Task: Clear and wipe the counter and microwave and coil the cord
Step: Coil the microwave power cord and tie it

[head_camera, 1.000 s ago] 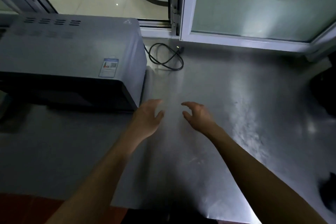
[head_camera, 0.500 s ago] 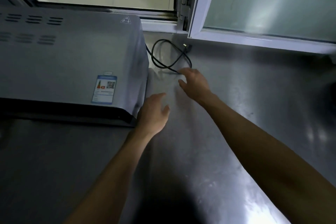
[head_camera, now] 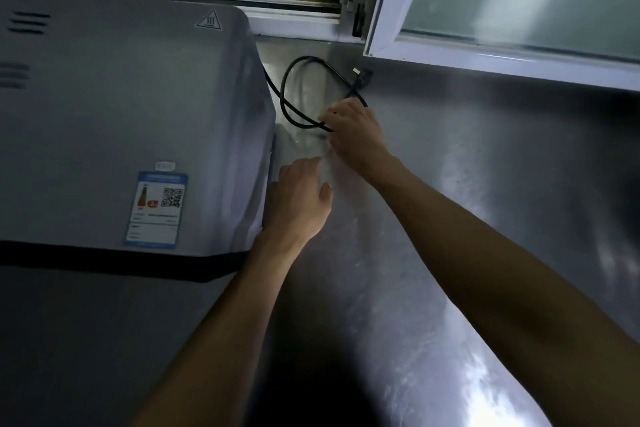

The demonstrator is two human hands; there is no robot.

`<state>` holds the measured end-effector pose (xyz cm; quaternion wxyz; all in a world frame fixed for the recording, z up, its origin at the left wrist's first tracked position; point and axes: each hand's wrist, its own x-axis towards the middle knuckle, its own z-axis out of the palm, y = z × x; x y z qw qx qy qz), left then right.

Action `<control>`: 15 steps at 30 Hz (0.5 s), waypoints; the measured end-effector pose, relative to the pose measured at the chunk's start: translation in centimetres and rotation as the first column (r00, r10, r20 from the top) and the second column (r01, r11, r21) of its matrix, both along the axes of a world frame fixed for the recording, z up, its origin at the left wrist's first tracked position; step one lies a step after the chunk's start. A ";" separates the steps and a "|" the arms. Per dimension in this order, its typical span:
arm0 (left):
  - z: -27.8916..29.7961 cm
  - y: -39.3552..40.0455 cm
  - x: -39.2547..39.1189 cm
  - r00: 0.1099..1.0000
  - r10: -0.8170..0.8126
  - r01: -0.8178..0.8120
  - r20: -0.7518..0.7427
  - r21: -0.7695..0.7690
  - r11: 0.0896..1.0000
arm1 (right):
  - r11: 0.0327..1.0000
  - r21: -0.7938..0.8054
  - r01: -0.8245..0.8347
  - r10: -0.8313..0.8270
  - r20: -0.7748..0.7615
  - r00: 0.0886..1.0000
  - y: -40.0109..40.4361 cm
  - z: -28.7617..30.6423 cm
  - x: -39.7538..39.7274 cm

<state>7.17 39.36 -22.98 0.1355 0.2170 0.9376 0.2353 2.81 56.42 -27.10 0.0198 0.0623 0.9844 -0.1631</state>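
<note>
Here the right hand (head_camera: 356, 135) pinches the cord (head_camera: 289, 104), looped on the worktop (head_camera: 450, 218) just right of the microwave (head_camera: 121, 121); left hand (head_camera: 298, 201) relaxed, fingers apart. Tugging could snag the plug (head_camera: 362, 75) or drag the microwave.

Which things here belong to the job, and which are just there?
Job:
- cord, black, looped on the counter, plug loose
- right hand, at the cord's near loop
- left hand, open beside the microwave
- microwave
- counter, steel

Just there:
- window frame
- label on the microwave's top
</note>
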 end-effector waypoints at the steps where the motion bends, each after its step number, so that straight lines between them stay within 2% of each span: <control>1: -0.1 0.1 -0.1 1.000 0.002 -0.002 0.008 -0.005 1.000 | 1.000 0.023 -0.011 0.011 -0.010 1.000 0.3 -0.2 -0.1; 4: -0.4 0.1 -0.4 0.993 0.060 -0.064 0.101 0.038 0.997 | 0.995 0.091 -0.042 0.048 -0.065 0.997 1.2 -0.4 0.3; 8: -0.1 0.3 -0.6 0.934 0.176 -0.244 0.310 0.195 0.950 | 0.994 0.103 -0.037 0.064 -0.270 0.961 2.0 0.1 2.8; 12: 2.0 1.0 -0.5 0.868 0.249 -0.408 0.430 0.329 0.852 | 0.994 0.104 -0.026 0.068 -0.422 0.904 2.0 1.1 7.0; 15: 4.0 1.6 0.2 0.739 0.238 -0.574 0.631 0.402 0.713 | 0.992 0.125 -0.027 0.084 -0.474 0.876 1.9 2.0 10.6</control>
